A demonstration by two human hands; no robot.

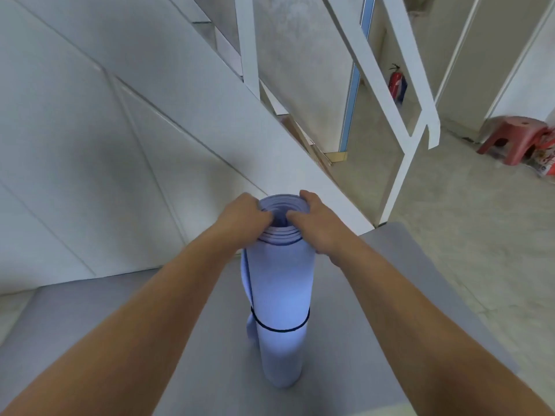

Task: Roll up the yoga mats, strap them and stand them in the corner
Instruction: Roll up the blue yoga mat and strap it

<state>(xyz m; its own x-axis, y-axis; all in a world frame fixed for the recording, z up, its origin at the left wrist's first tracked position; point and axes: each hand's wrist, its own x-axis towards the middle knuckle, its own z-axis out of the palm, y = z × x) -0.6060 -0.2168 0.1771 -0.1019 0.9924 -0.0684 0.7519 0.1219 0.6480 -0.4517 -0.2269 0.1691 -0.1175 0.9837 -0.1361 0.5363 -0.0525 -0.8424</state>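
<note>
A rolled light-blue yoga mat (280, 283) stands upright on a grey mat (192, 325) spread on the floor. A thin dark strap (280, 329) circles the roll's lower half. The outer flap bulges loose along the roll's left side. My left hand (241, 219) grips the top rim from the left, thumb tucked into the spiral. My right hand (315, 223) grips the top rim from the right, thumb also inside the roll's open end.
A white panelled wall (90, 145) rises to the left, and a white stair railing (399, 94) stands behind the roll. A red fire extinguisher (397, 84) and a red plastic stool (513, 138) with a bag sit on the pale floor at the right.
</note>
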